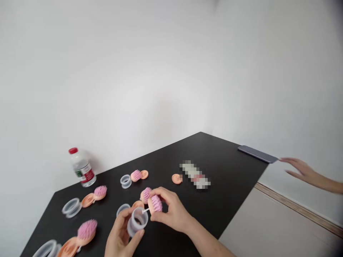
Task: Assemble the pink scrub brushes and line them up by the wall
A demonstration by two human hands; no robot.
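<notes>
My left hand [122, 232] grips a translucent ring-shaped cup [137, 221], its opening tilted upward. In my right hand [171, 212] is a pink-bristled brush head [155, 204] with a peach base, held between thumb and fingers. A thin white stem [145, 210] sticks out from its base, its tip at the cup's rim. Just behind my hands lie another pink brush head [145, 195], a peach disc [138, 204] and a clear ring [123, 209], partly covered.
More rings, peach discs and pink brush heads [87, 230] lie along the left of the black table [219, 153]. A red-capped bottle [84, 169] stands at the wall. Right of centre are a peach disc [177, 179] and a pixelated item [195, 175]. Another person's hand [302, 169] is near a grey slab [257, 154].
</notes>
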